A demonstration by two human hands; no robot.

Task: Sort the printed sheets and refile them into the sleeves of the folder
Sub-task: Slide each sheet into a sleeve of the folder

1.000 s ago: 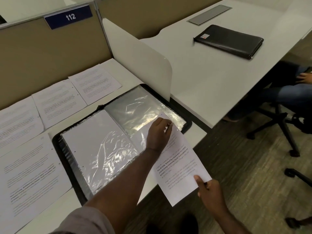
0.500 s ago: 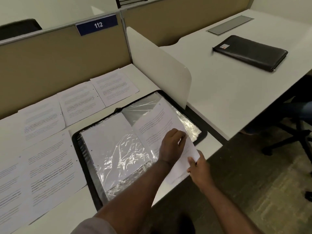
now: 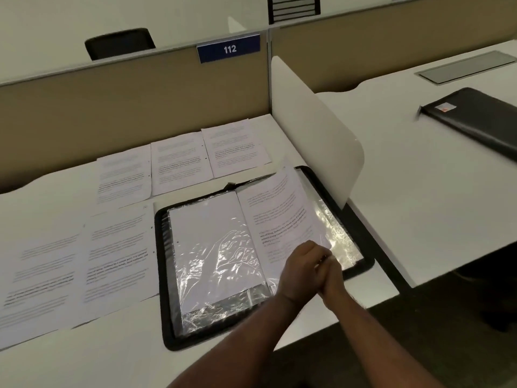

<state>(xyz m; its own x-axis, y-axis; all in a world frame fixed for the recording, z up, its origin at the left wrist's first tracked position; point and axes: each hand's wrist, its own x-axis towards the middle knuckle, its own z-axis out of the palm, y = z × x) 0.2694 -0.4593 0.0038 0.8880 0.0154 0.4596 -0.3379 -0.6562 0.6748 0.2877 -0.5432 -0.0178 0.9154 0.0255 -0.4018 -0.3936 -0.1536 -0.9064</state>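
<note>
Desk [image 3: 279,357], white, bearing five loose printed sheets [image 3: 120,247] left of an open black folder [image 3: 162,275] of clear sleeves [image 3: 338,233]. One sheet [image 3: 277,217] lies part-inserted in the right sleeve. Left hand [image 3: 300,271] and right hand [image 3: 333,275], touching at its near edge; fingers curled, actual grip indiscernible.

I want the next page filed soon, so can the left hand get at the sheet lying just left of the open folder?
Probably, once freed. The left hand is at the sheet going into the folder; the loose sheet lies uncovered beside it.
</note>
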